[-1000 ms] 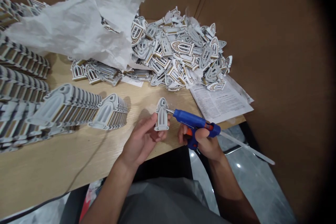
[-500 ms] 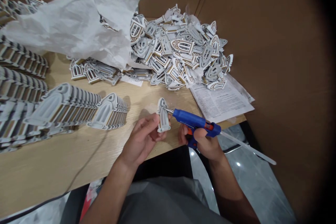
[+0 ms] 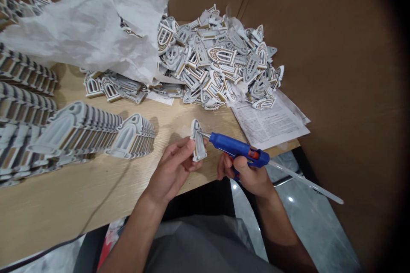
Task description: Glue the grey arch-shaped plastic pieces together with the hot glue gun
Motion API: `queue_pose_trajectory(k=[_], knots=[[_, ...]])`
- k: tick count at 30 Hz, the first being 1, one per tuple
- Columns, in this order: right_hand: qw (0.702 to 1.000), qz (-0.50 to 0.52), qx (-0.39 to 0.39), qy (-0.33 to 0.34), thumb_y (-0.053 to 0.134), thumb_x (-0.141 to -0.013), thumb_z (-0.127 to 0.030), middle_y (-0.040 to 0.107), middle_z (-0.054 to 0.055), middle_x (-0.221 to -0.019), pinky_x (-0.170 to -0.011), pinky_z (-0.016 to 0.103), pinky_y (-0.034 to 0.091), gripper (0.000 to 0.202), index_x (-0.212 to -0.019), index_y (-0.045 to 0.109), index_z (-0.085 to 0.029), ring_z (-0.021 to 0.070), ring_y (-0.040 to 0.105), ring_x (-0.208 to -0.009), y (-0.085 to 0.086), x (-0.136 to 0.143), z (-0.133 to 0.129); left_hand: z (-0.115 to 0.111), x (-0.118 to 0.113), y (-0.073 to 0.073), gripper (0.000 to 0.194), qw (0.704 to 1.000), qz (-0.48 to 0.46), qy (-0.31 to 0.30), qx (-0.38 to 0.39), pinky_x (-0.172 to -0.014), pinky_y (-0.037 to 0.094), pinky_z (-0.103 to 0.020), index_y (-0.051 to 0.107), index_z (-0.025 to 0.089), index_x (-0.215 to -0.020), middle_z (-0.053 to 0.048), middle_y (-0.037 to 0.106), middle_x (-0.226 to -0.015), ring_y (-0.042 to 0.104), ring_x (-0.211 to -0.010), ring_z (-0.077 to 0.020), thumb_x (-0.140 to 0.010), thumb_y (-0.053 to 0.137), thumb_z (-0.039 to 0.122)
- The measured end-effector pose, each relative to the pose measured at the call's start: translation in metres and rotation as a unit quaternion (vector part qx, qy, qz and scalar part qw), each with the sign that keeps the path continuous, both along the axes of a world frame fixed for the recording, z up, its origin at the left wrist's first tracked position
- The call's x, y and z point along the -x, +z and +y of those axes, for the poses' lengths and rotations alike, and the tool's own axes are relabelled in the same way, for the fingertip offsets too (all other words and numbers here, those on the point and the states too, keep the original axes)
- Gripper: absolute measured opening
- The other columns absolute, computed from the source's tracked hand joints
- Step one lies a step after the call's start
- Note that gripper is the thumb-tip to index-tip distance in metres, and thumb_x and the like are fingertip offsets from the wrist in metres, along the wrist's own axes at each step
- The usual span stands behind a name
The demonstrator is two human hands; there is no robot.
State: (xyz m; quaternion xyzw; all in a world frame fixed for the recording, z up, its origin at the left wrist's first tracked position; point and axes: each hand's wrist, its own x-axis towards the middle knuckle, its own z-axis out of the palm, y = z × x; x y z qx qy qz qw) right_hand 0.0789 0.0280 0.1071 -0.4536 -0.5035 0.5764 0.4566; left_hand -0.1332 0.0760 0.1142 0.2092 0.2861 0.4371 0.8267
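Between the thumb and fingers of my left hand (image 3: pixel 173 166) a small arched window frame piece (image 3: pixel 200 147) is held upright above the table, its grey-white hollow side towards me. My right hand (image 3: pixel 251 175) is wrapped round the handle of a blue hot glue gun (image 3: pixel 232 144), fingers at the trigger. The gun's metal nozzle (image 3: pixel 204 135) meets the upper part of the piece; whether it touches or hovers just over it I cannot tell. A long translucent glue stick (image 3: pixel 309 183) sticks out of the gun's rear. The handle is mostly hidden by my fingers.
Behind my hands lies a large heap of similar window pieces (image 3: pixel 221 57). Rows of stacked pieces (image 3: pixel 130 136) stand at the left. Crumpled white paper (image 3: pixel 80 30) covers part of the back, and printed sheets (image 3: pixel 270 121) lie at the table's right edge. Brown cardboard (image 3: pixel 336 72) rises beyond.
My right fingers have closed further on the trigger, and the glue stick's rear end has shifted slightly outward. The window piece is turned slightly; the nozzle stays at its upper part.
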Motion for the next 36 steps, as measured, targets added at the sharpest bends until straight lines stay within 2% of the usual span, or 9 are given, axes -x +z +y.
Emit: queue_pose_trajectory(k=[3, 8, 14, 19, 22, 28, 30, 32, 36], knots=[[1.0, -0.011, -0.001, 0.0, 0.065, -0.1, -0.077, 0.059, -0.002, -0.057, -0.057, 0.033, 0.044, 0.063, -0.069, 0.06, -0.023, 0.0212, 0.07, -0.06, 0.0, 0.0, -0.001, 0.0, 0.0, 0.001, 0.029, 1.0, 0.003, 0.0, -0.006, -0.057, 0.037, -0.018, 0.086, 0.013, -0.094, -0.007, 0.068, -0.084, 0.047, -0.068, -0.0083, -0.094, 0.086, 0.041], [1.0, -0.031, 0.004, -0.004, 0.065, -0.1, -0.078, 0.06, -0.001, -0.057, -0.055, 0.032, 0.043, 0.062, -0.072, 0.066, -0.022, 0.0175, 0.058, -0.053, -0.002, -0.002, -0.003, 0.0, 0.0, 0.002, 0.029, 1.0, 0.006, 0.0, -0.01, -0.056, 0.036, -0.018, 0.086, 0.012, -0.093, -0.007, 0.067, -0.084, 0.045, -0.067, -0.0076, -0.093, 0.087, 0.041], [0.999, -0.018, 0.03, -0.004, 0.068, -0.097, -0.079, 0.06, -0.001, -0.056, -0.054, 0.032, 0.042, 0.062, -0.072, 0.067, -0.022, 0.0177, 0.06, -0.053, 0.001, -0.003, -0.004, 0.0, -0.001, 0.002, 0.031, 1.0, 0.015, 0.005, -0.011, -0.056, 0.036, -0.018, 0.083, 0.012, -0.084, -0.005, 0.064, -0.08, 0.042, -0.066, -0.0078, -0.093, 0.087, 0.042], [0.999, -0.044, 0.032, -0.006, 0.069, -0.095, -0.08, 0.058, -0.002, -0.054, -0.055, 0.032, 0.042, 0.064, -0.069, 0.067, -0.022, 0.0159, 0.056, -0.05, 0.011, -0.002, -0.003, 0.0, 0.0, 0.004, 0.031, 1.0, 0.027, 0.008, -0.012, -0.056, 0.036, -0.019, 0.085, 0.013, -0.092, -0.005, 0.061, -0.081, 0.042, -0.067, -0.0083, -0.091, 0.088, 0.043], [0.997, -0.063, 0.034, -0.011, 0.069, -0.097, -0.078, 0.057, -0.002, -0.054, -0.057, 0.033, 0.045, 0.063, -0.068, 0.067, -0.022, 0.0151, 0.054, -0.049, 0.017, -0.002, -0.004, 0.0, -0.001, 0.005, 0.032, 0.999, 0.036, 0.011, -0.014, -0.057, 0.036, -0.019, 0.083, 0.012, -0.088, -0.003, 0.058, -0.077, 0.042, -0.066, -0.0079, -0.091, 0.088, 0.044], [0.994, -0.089, 0.054, -0.015, 0.072, -0.097, -0.075, 0.062, -0.001, -0.059, -0.06, 0.032, 0.05, 0.057, -0.074, 0.069, -0.022, 0.0191, 0.066, -0.06, 0.036, -0.001, -0.006, -0.003, -0.004, 0.005, 0.032, 0.995, 0.088, 0.043, -0.02, -0.059, 0.042, -0.018, 0.082, 0.016, -0.091, -0.002, 0.061, -0.077, 0.049, -0.067, -0.008, -0.086, 0.093, 0.046], [0.992, -0.111, 0.059, -0.006, 0.072, -0.099, -0.072, 0.067, 0.0, -0.065, -0.059, 0.031, 0.048, 0.054, -0.078, 0.073, -0.021, 0.0167, 0.063, -0.06, 0.045, -0.001, -0.005, -0.004, -0.004, 0.004, 0.033, 0.99, 0.123, 0.055, -0.039, -0.06, 0.045, -0.018, 0.083, 0.016, -0.095, -0.002, 0.064, -0.08, 0.051, -0.068, -0.0083, -0.087, 0.092, 0.047], [0.99, -0.13, 0.059, 0.005, 0.072, -0.101, -0.068, 0.067, 0.0, -0.067, -0.055, 0.029, 0.042, 0.052, -0.08, 0.075, -0.021, 0.0137, 0.055, -0.057, 0.053, -0.001, -0.003, -0.006, -0.003, 0.003, 0.035, 0.984, 0.155, 0.057, -0.063, -0.062, 0.048, -0.018, 0.084, 0.017, -0.102, -0.003, 0.068, -0.085, 0.055, -0.071, -0.0091, -0.088, 0.091, 0.049], [0.989, -0.136, 0.048, 0.018, 0.072, -0.101, -0.066, 0.05, -0.005, -0.057, -0.052, 0.03, 0.035, 0.047, -0.084, 0.075, -0.022, 0.0128, 0.043, -0.053, 0.065, 0.004, -0.001, -0.008, -0.001, 0.004, 0.038, 0.972, 0.205, 0.063, -0.093, -0.064, 0.05, -0.02, 0.084, 0.019, -0.112, -0.003, 0.073, -0.089, 0.059, -0.072, -0.0106, -0.091, 0.088, 0.05]])
